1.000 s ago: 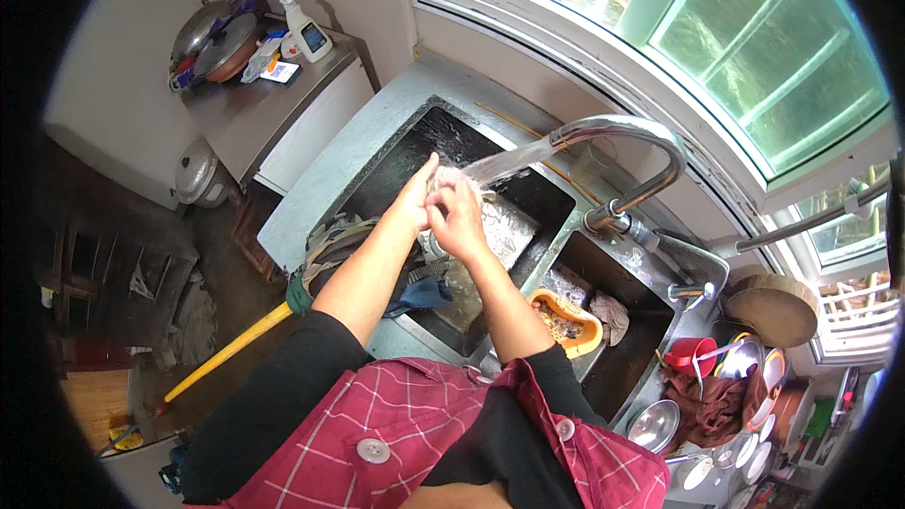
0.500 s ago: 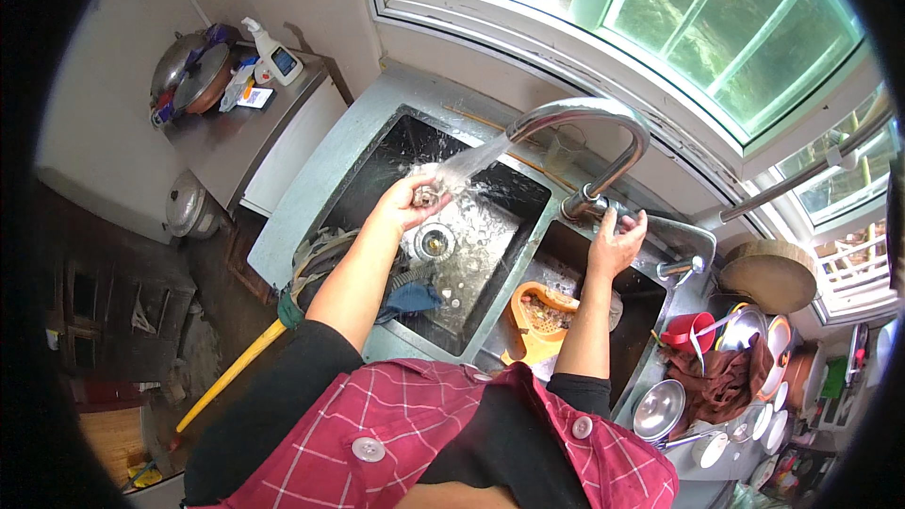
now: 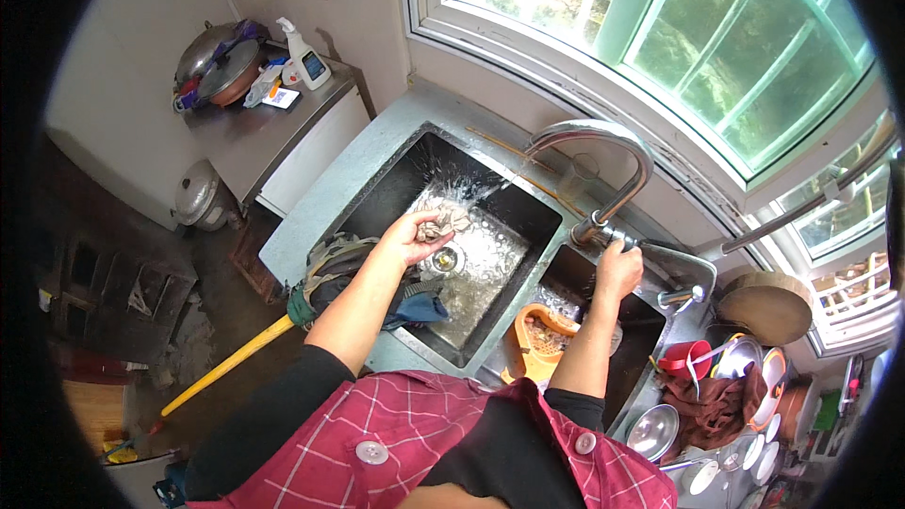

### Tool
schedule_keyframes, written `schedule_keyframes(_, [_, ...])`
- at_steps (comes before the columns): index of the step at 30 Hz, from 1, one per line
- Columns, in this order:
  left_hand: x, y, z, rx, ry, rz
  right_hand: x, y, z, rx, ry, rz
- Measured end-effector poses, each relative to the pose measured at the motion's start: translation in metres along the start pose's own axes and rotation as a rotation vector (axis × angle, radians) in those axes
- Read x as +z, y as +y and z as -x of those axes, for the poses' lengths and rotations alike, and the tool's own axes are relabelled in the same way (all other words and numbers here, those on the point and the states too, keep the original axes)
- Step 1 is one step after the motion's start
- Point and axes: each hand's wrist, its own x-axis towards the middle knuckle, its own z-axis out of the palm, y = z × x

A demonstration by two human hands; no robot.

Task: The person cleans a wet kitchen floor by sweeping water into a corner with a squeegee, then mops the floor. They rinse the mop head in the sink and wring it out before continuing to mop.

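Observation:
Over the left basin [image 3: 514, 290] of a double sink, my left hand [image 3: 407, 238] is closed around a crumpled, wet-looking beige rag [image 3: 443, 223]. My right hand [image 3: 618, 270] grips the lever at the base of the chrome faucet [image 3: 650, 165]; the fingers cover most of the lever. Only a thin trickle comes from the spout, and droplets spray up at the basin's far wall. Below the rag the round drain [image 3: 446, 261] shows. An orange strainer basket [image 3: 524, 339] with food scraps stands in the right basin, beside my right forearm.
A mop with a yellow handle [image 3: 226, 368] leans at the sink's left front, its strips over the edge. Bowls, a red cup [image 3: 681, 358] and a brown cloth [image 3: 721, 405] crowd the right counter. A spray bottle [image 3: 304, 55] and pans stand on the left cabinet.
The strong water stream has thinned to a trickle. My right hand has gone from spread fingers beside the faucet lever to closed on it. The rag is more visible in my left hand.

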Motion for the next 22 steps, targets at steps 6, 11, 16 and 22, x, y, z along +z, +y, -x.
schedule_keyframes(6, [0.001,-0.012,0.022,0.090,-0.059,-0.024,0.002,-0.030,0.077,-0.337,-0.281,-0.514])
schedule_keyframes(11, [0.017,-0.050,0.024,-0.227,-0.554,-0.024,0.072,-0.053,0.127,-0.018,-1.270,-1.720])
schedule_keyframes(16, [-0.011,-0.051,0.029,-0.286,-0.531,-0.264,0.070,-0.107,0.135,-0.160,-1.611,-1.744])
schedule_keyframes(22, [0.014,-0.048,0.027,0.008,-0.303,-0.523,0.099,-0.129,0.108,-0.384,-1.197,-1.114])
